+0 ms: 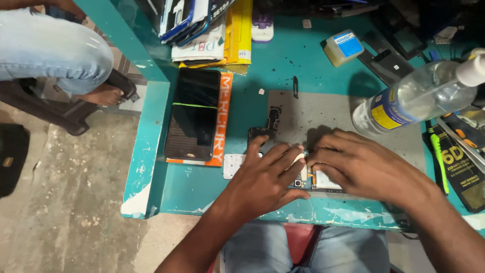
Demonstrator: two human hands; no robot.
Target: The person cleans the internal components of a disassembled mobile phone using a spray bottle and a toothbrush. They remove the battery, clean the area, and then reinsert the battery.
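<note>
Both hands rest over an opened phone body (318, 181) at the front edge of a teal workbench (283, 65). My left hand (265, 174) lies flat on its left part, fingers spread and pressing down. Close beside it, my right hand (361, 164) covers the right part, its fingertips meeting the left hand's over the exposed circuit boards. Most of the phone is hidden under the hands. A grey work mat (328, 114) lies under and behind them, with a black bracket-shaped part (268, 124) on it.
A black phone screen (193, 114) lies on an orange box at left. A clear plastic bottle (419, 96) lies tilted at right, beside a green-handled tool (438, 154) and dark packets. Boxes and stacked packages crowd the back. Another person's knee and foot (65, 55) are at upper left.
</note>
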